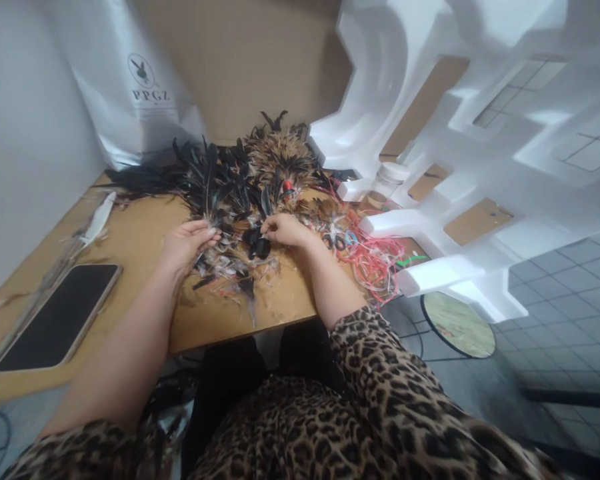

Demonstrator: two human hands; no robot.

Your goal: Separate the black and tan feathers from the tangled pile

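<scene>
Dark and brown feathers [230, 180] lie in a heap across the middle of the wooden table [145, 220]. My left hand [187, 243] pinches the base of an upright dark feather [210, 177] at the heap's left side. To its right, my right hand [284, 229] has thumb and fingers pressed together on the stem end of a small dark feather [266, 201]. Just under the right fingers sits a black object [258, 243], partly among loose feathers. A tan feather bundle [283, 157] stands behind both hands.
A phone [60, 317] and a white feather [100, 217] are on the left. Pink strings [377, 263], scissors handles [334, 241] and a clear jar [390, 179] lie right. White foam packing [430, 133] rises there; a white bag [140, 113] stands behind. A round stool [457, 325] is below.
</scene>
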